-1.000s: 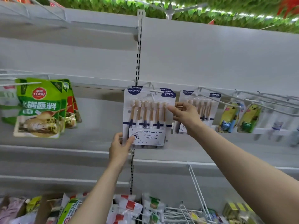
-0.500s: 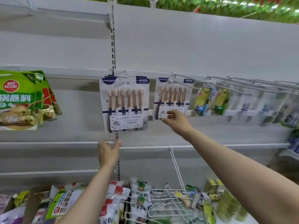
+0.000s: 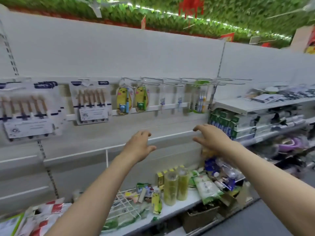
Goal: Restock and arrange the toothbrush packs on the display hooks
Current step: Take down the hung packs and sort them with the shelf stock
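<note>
Two white multi-brush toothbrush packs hang on the hook rail: a large one [image 3: 29,109] at the far left and a smaller one [image 3: 91,102] to its right. Two yellow children's toothbrush packs [image 3: 123,100] hang beside them, then a green pack [image 3: 199,97]. Several white display hooks [image 3: 172,80] stick out bare between these. My left hand [image 3: 139,145] and my right hand [image 3: 210,137] hover below the rail with loosely spread fingers, holding nothing. Another yellow pack [image 3: 156,202] lies on the lower shelf.
The lower white shelf [image 3: 187,196] carries tape rolls [image 3: 175,186], green packets, a white wire rack [image 3: 126,201] and red-white bags [image 3: 49,213]. To the right, shelves [image 3: 252,106] hold green-white boxes and mixed goods. The grey aisle floor lies at the bottom right.
The view has swung right along the shelf. My right hand left the smaller brush pack and dropped below the rail; my left hand also moved right, away from the large pack.
</note>
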The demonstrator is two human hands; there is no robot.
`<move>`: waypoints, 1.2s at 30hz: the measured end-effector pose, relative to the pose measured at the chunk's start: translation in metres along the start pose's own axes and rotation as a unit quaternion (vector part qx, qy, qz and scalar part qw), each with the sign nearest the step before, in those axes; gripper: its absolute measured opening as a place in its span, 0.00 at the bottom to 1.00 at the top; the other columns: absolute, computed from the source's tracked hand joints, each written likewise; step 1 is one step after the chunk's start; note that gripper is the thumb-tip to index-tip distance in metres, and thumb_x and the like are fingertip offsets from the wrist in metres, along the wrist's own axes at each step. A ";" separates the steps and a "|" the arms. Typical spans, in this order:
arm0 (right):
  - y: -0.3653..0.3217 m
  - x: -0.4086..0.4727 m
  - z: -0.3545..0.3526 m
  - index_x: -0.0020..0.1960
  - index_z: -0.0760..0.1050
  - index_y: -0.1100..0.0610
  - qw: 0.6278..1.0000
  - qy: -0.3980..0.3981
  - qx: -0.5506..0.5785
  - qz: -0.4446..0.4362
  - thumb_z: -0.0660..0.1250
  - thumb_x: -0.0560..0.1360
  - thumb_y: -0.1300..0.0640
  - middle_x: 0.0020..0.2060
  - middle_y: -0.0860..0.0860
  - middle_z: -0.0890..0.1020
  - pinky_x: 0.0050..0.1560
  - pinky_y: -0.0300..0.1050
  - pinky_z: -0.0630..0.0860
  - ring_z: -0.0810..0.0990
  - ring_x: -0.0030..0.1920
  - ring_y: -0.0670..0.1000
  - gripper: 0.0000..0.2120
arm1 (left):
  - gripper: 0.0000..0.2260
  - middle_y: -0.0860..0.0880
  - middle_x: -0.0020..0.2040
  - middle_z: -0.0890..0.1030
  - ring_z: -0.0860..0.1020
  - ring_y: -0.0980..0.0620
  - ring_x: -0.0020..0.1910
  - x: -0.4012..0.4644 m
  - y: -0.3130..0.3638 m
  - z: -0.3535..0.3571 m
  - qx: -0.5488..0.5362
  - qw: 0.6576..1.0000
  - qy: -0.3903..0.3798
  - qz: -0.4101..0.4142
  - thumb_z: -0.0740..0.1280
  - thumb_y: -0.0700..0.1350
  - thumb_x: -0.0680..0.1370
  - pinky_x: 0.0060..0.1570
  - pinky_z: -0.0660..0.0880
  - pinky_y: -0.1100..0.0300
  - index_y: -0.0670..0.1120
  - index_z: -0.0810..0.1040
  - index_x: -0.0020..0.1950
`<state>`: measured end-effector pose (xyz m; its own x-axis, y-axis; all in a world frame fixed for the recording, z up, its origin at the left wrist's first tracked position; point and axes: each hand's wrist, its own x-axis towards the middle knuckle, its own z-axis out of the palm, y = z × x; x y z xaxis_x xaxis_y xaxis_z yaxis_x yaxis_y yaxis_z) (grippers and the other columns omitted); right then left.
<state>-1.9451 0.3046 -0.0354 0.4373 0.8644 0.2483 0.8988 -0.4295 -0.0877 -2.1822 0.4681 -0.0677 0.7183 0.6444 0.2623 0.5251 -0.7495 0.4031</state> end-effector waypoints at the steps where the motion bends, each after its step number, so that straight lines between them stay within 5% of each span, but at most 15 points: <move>1: 0.027 -0.022 -0.009 0.70 0.71 0.51 0.999 0.022 -0.023 0.011 0.65 0.80 0.44 0.66 0.51 0.77 0.62 0.52 0.74 0.74 0.66 0.55 0.22 | 0.26 0.47 0.71 0.70 0.69 0.47 0.70 0.003 0.031 0.011 0.010 0.999 0.006 0.032 0.68 0.54 0.78 0.68 0.68 0.51 0.47 0.67 0.73; 8: 0.180 -0.155 -0.041 0.70 0.72 0.53 0.985 0.097 -0.114 0.083 0.62 0.81 0.44 0.65 0.52 0.78 0.62 0.51 0.73 0.73 0.67 0.56 0.21 | 0.24 0.48 0.68 0.72 0.71 0.46 0.67 0.013 0.215 0.101 0.015 0.983 0.007 0.185 0.67 0.54 0.79 0.62 0.71 0.52 0.47 0.68 0.71; 17: 0.333 -0.232 -0.030 0.73 0.68 0.50 0.970 0.075 -0.050 0.227 0.61 0.81 0.42 0.70 0.48 0.73 0.65 0.49 0.72 0.68 0.71 0.52 0.23 | 0.22 0.47 0.65 0.73 0.72 0.46 0.64 0.060 0.358 0.219 0.016 0.954 -0.083 0.286 0.66 0.54 0.79 0.60 0.73 0.51 0.48 0.69 0.70; 36: 0.750 -0.099 -0.059 0.73 0.68 0.48 0.939 0.062 -0.071 0.331 0.61 0.81 0.42 0.69 0.49 0.74 0.62 0.49 0.72 0.71 0.69 0.52 0.22 | 0.20 0.50 0.63 0.73 0.73 0.49 0.62 0.375 0.676 0.440 -0.040 0.912 -0.106 0.394 0.66 0.56 0.79 0.58 0.73 0.53 0.49 0.70 0.67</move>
<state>-1.3164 -0.1182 -0.0685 0.8833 0.3631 0.2965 0.4150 -0.8998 -0.1345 -1.3573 0.1360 -0.0826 0.9349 -0.1388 0.3266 -0.2204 -0.9485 0.2277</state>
